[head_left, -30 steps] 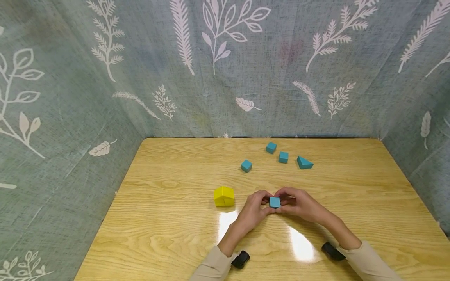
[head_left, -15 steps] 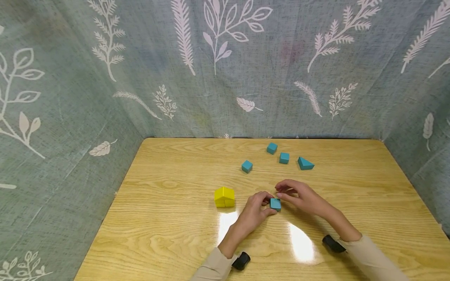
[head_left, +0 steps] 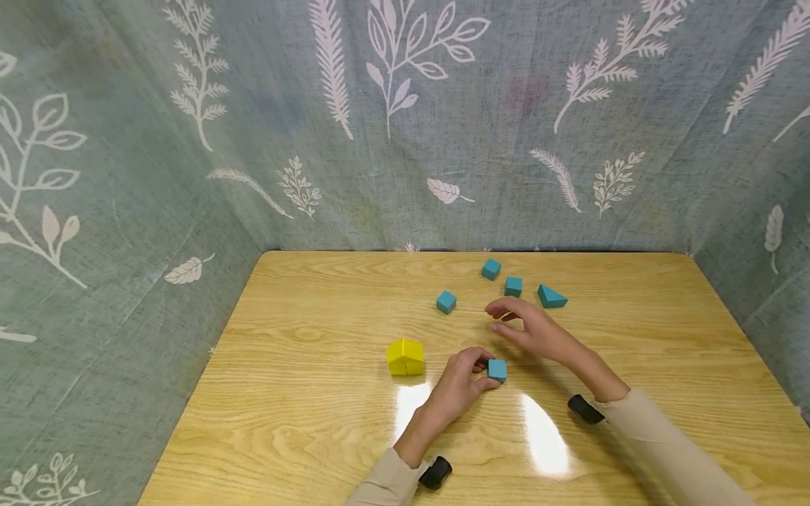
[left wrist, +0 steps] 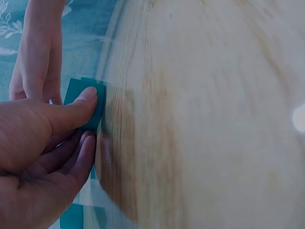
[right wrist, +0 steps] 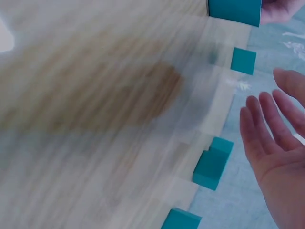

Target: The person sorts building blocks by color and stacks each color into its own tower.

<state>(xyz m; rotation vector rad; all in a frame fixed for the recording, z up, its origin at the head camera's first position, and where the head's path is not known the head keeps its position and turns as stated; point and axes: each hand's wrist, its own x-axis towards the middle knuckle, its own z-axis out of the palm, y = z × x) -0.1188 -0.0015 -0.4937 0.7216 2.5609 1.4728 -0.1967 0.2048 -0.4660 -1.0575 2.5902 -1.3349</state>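
My left hand point(head_left: 460, 385) pinches a blue block point(head_left: 497, 370); my right hand point(head_left: 530, 329) is free.
The block sits at my left fingertips, thumb on its near side and fingers on its far side, just nearer to me than my right hand. My right hand holds nothing, its fingers loosely bent and apart over the desk point(head_left: 285, 393). Just beyond it are two blue cubes, one nearer point(head_left: 513, 286) and one farther point(head_left: 491, 269), with a blue wedge point(head_left: 553, 297) to their right. A third blue cube point(head_left: 446, 302) lies to its left, and a yellow house-shaped piece point(head_left: 405, 358) stands left of my left hand.
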